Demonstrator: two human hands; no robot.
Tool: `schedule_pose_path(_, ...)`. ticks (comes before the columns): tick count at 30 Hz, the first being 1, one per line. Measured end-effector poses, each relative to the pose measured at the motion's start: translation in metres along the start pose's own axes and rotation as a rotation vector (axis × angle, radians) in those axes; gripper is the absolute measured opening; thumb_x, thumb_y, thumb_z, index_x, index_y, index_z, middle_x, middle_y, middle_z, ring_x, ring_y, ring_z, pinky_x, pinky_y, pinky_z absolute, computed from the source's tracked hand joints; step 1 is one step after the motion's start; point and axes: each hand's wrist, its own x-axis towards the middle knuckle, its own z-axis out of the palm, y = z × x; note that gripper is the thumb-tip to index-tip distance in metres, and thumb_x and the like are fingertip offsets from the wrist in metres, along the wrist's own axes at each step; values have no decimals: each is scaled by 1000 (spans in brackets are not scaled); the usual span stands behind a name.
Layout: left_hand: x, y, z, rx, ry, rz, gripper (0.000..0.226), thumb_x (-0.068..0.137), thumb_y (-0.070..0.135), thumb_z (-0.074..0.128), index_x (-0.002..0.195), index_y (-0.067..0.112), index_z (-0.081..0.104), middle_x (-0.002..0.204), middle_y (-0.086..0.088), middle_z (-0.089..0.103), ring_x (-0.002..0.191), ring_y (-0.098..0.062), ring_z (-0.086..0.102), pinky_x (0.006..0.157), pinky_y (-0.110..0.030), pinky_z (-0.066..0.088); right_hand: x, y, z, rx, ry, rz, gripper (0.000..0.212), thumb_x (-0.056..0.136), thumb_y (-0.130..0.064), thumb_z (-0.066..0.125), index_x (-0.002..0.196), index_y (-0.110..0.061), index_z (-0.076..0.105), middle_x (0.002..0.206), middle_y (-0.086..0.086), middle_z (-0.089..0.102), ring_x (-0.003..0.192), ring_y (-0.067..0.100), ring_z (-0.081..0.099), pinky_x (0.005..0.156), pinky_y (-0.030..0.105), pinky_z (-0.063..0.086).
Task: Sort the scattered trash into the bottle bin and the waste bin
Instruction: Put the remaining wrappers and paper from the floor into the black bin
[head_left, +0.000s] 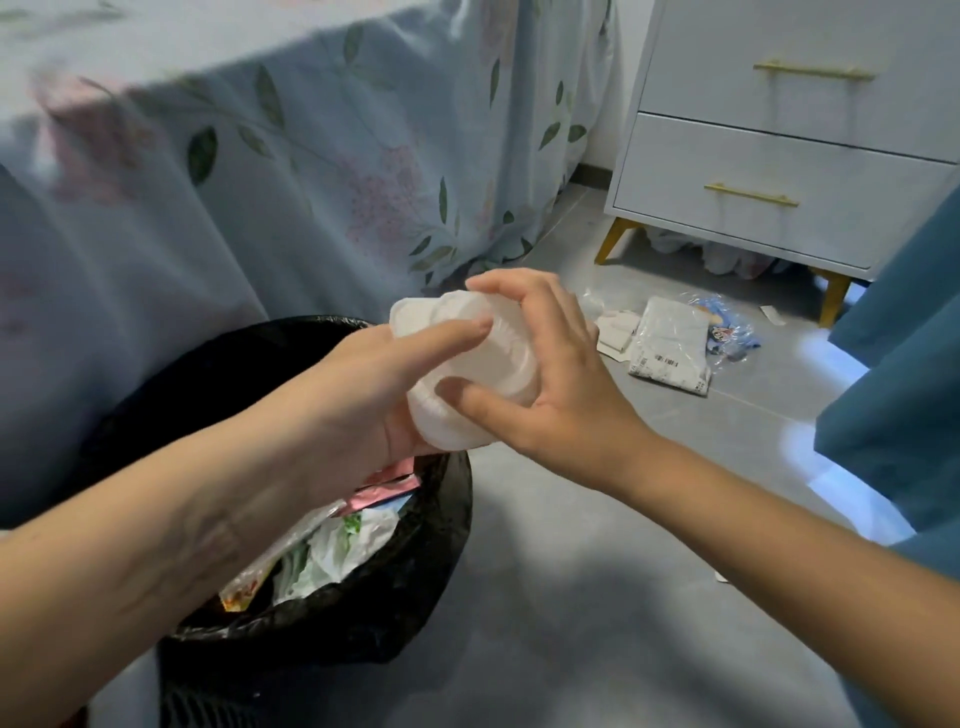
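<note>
At far left we see a bed draped in a floral sheet (322, 145) that hangs to the floor. Near left stands the waste bin (426, 561), lined with a black bag and holding crumpled wrappers and plastic bags. Above its far rim our left hand (358, 395) supports a white plastic container (467, 364) from below, forefinger laid straight across its top. Our right hand (545, 374) grips the same container from the right, fingers (498, 286) curled over its far edge and thumb pressed on its near side. Right of the hands, on the grey floor (571, 597), lie a white mailing bag (670, 343), a scrap of card touching it and a clear wrapper with blue print. Far right stands a white drawer cabinet (789, 156) with gold handles.
</note>
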Motion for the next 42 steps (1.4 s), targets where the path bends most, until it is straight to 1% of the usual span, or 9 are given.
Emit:
schedule_pose_path(4,-10,-2,-21,74,202,6,38,74,31,73,109,16,70,102,-15,73,82,-25,70,77,-43,54,-2,12,3,92,-123,-56,62,80,-50,52,137,-28,41,134,-7,41,129,12,37,109,46,29)
schedule_pose_path(10,-36,11,-82,90,424,-15,62,54,40,77,108,10,70,106,-14,73,95,-28,71,82,-51,56,-13,75,27,-21,-157,77,31,86,-28,58,116,-22,59,110,-12,53,102,5,44,88,5,29)
schedule_pose_path(14,-50,0,-103,212,405,-155,17,81,27,68,90,13,68,72,-3,72,61,-13,69,54,-28,57,-38,156,38,-289,-390,258,26,80,-10,66,105,-16,66,100,-1,58,96,12,50,96,28,36)
schedule_pose_path(20,-52,-32,-127,416,356,-261,90,45,50,81,124,22,49,114,-6,67,99,-19,69,80,-40,59,-79,229,8,-674,-581,682,50,79,-39,69,125,-28,53,130,5,50,125,30,39,103,39,37)
schedule_pose_path(25,-35,-37,-130,547,182,-338,75,57,65,77,112,17,62,107,-9,72,100,-24,69,91,-44,54,-90,251,-29,-772,-756,849,93,56,-54,83,136,-33,39,135,5,42,129,31,36,104,41,38)
schedule_pose_path(28,-23,-43,-136,1298,285,-475,65,82,66,50,110,8,61,120,-17,61,103,-31,60,94,-37,47,-100,261,-43,-782,-805,885,109,41,-52,87,137,-37,36,134,5,40,129,31,33,104,43,39)
schedule_pose_path(31,-20,-41,-133,1725,426,-325,57,87,51,56,130,15,51,135,-15,41,118,-37,48,98,-44,43,-108,266,-52,-827,-869,893,122,32,-52,86,140,-37,30,134,6,38,129,31,33,104,42,37)
schedule_pose_path(36,-22,-18,-84,1550,500,279,33,86,33,60,118,23,63,126,-3,51,111,-26,55,90,-38,45,-118,266,-60,-890,-885,912,110,51,-33,91,139,-37,26,133,6,36,128,32,33,100,43,43)
schedule_pose_path(42,-18,-12,-28,1414,249,363,38,75,53,45,101,35,66,107,14,56,100,-9,57,88,-34,48,-118,265,-63,-925,-871,858,85,58,-34,88,124,-31,34,126,-2,45,122,23,40,88,36,42)
